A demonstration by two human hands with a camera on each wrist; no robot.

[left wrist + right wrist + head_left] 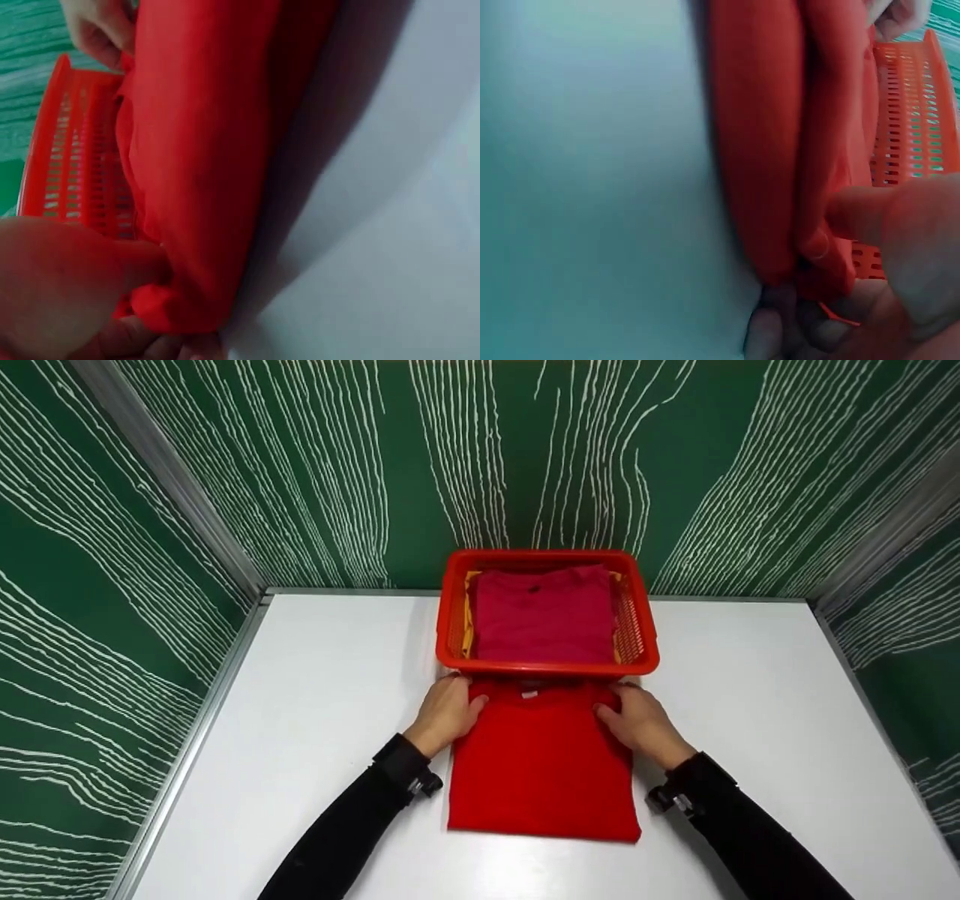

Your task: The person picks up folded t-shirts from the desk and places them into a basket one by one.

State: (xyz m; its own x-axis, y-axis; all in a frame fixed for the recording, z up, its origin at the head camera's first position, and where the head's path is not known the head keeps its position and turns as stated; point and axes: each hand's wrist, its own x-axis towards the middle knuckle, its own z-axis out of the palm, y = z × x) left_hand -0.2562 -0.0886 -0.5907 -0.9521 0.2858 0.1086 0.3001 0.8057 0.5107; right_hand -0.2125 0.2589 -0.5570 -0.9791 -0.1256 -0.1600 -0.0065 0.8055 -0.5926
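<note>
A folded red T-shirt (544, 765) hangs from both hands in front of the basket, its collar and white tag at the far end. My left hand (445, 712) pinches its far left corner, thumb on top. At the far right corner my right hand (641, 722) pinches the cloth the same way. In the left wrist view the shirt (202, 150) droops in a thick fold, the thumb pressed into it. The right wrist view shows the fingers under the shirt (757, 135) and the thumb above.
Just beyond the shirt stands a red plastic basket (555, 667) with slotted sides. Inside lie a folded crimson shirt (544, 619) and yellow cloth (469, 615) beneath it. Behind the white table (337, 675) rise green walls (420, 472) with white wavy lines.
</note>
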